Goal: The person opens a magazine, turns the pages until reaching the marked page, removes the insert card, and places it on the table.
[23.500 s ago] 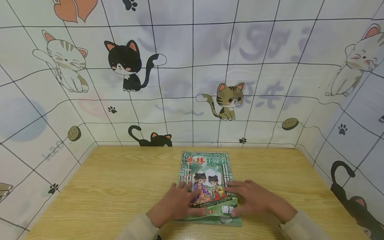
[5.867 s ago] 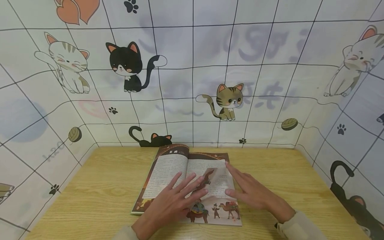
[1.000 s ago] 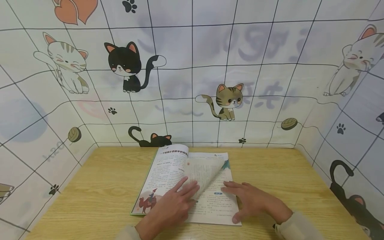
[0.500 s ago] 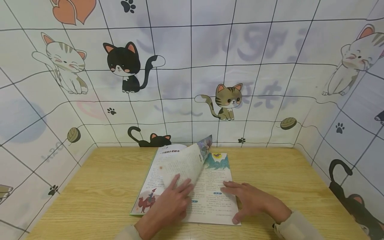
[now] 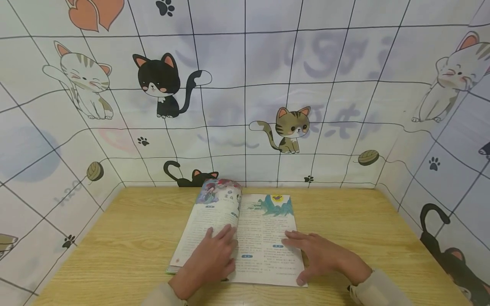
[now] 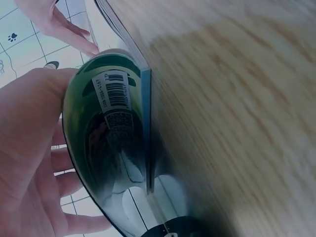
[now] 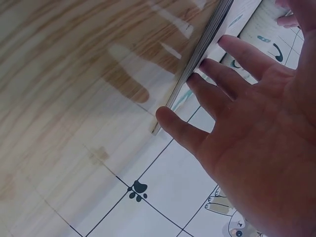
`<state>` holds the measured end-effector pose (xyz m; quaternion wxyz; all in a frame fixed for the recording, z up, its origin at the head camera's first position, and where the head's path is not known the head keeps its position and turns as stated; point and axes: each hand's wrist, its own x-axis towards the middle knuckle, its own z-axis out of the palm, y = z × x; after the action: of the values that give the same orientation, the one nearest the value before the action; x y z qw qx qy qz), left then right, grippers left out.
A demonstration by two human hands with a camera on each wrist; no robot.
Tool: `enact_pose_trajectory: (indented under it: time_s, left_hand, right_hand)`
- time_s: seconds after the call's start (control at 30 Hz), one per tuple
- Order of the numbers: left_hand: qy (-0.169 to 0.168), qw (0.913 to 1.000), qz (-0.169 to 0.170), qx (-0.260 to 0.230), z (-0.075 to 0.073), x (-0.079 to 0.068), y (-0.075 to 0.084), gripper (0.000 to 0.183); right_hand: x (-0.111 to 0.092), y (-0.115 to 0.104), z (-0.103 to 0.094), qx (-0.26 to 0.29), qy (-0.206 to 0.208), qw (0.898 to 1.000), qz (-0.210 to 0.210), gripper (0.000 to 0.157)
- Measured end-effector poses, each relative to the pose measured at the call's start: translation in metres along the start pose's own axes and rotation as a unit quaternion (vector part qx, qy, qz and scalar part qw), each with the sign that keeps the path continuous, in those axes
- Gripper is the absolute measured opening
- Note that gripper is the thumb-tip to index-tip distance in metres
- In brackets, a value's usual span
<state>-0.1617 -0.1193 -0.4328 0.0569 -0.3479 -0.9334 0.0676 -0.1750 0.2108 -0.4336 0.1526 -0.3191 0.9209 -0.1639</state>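
An open magazine (image 5: pixel 264 238) lies on the table in the head view. Its left page carries a coloured picture at the top, and its right page a teal mountain drawing. My left hand (image 5: pixel 212 259) rests on the left page near the fold, fingers extended. In the left wrist view the magazine's green cover (image 6: pixel 81 113), with a barcode, bows up beside that hand's thumb. My right hand (image 5: pixel 325 257) touches the right page's outer edge with its fingertips, thumb at the lower corner. The right wrist view shows its fingers spread along the page stack (image 7: pixel 207 37).
The wooden table (image 5: pixel 134 229) extends on both sides of the magazine. Behind it stands a white gridded wall covering (image 5: pixel 229 97) printed with cartoon cats, and similar side walls slope in at left and right.
A page has gone over from right to left and now lies on the left side, baring a new spread. My left hand has moved left with it; my right hand has stayed put.
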Motion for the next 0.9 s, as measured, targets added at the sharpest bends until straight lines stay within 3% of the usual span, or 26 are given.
enact_pose_trajectory:
  time_s: [0.13,0.33,0.9]
  left_hand:
    - [-0.025,0.9982,-0.026,-0.047,0.0010,0.0000,-0.0017,0.040]
    - [-0.026,0.9950,-0.030,-0.091,-0.0008,-0.0011,-0.0036,0.040]
    - [-0.018,0.9954,-0.028,-0.089,0.0031,0.0008,-0.0038,0.043]
  right_hand:
    - [0.0007,0.0000,0.0002,0.002,-0.003,1.000,0.000,0.102]
    - [0.0004,0.0005,0.0002,-0.009,0.001,1.000,-0.005,0.102]
    - [0.0005,0.0020,0.0001,-0.009,0.009,1.000,-0.007,0.100]
